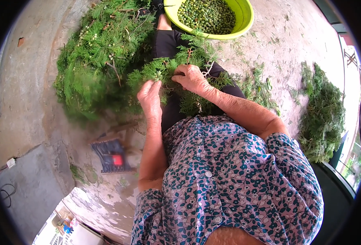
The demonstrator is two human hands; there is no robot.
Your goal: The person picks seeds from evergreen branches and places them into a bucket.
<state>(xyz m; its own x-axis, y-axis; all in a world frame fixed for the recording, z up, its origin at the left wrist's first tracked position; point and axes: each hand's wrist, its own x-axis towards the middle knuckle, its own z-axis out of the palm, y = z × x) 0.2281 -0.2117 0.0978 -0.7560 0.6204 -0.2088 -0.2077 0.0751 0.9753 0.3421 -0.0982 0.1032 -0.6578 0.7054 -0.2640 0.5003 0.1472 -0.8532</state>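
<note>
A leafy conifer branch [195, 55], likely arborvitae, lies across my lap over dark trousers. Thumb and forefinger of my left hand [150, 97] pinch a pale green sprig tip [158, 75] at the branch's left side. My right hand [191, 79] is bent over the middle of the branch, thumb and fingertips close together. Whether anything sits between those fingertips cannot be made out. Beyond my knees stands a yellow-green plastic basin [248, 18], holding many small green cones or berries [206, 15].
A big heap of cut conifer branches [107, 52] lies left of my legs. Another pile of greenery [323, 116] is at the far right. Loose sprigs [257, 85] litter the concrete floor [278, 46]. A dark slatted object with a red patch [111, 156] lies by my left elbow.
</note>
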